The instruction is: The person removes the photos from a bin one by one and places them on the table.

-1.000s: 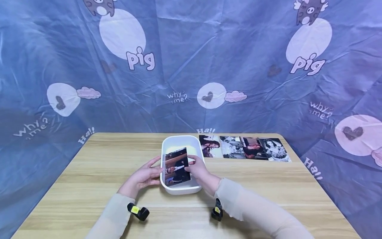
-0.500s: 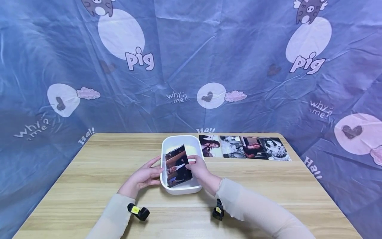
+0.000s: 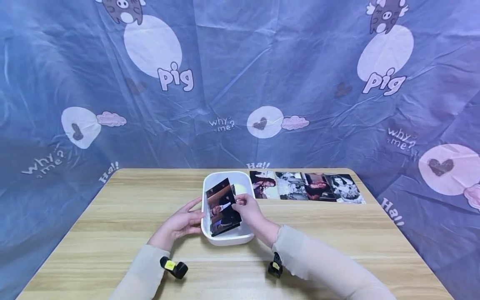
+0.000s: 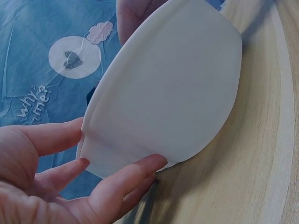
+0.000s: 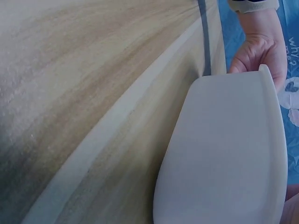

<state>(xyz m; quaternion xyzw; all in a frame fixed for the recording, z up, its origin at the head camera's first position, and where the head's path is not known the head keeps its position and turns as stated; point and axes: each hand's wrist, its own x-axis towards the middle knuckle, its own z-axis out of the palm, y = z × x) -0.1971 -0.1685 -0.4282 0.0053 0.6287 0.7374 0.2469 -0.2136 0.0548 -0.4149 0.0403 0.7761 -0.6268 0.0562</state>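
Inside a white plastic box (image 3: 245, 177) lies a colour photo (image 3: 221, 208), tilted with its upper end toward the far left. A dark edge shows beneath its lower right corner. My right hand (image 3: 251, 212) reaches over the box's right wall and pinches the photo's right edge between thumb and fingers. Against the left outer wall of the box, my left hand (image 3: 183, 218) rests its spread fingertips. In the left wrist view, the left hand's fingers (image 4: 126, 175) touch the box wall and rim. The right wrist view shows mostly the box's outer side (image 5: 224, 149); the photo is hidden there.
Several photos (image 3: 296, 186) lie in a row on the wooden table (image 3: 123, 212), right of the box near the far edge. A blue printed cloth (image 3: 240, 83) hangs behind the table. Each wrist wears a black camera (image 3: 176, 268).
The photo's upper end has risen and swung left inside the box, and a dark edge now shows under it. My right hand shifts only slightly; the left hand keeps its place.
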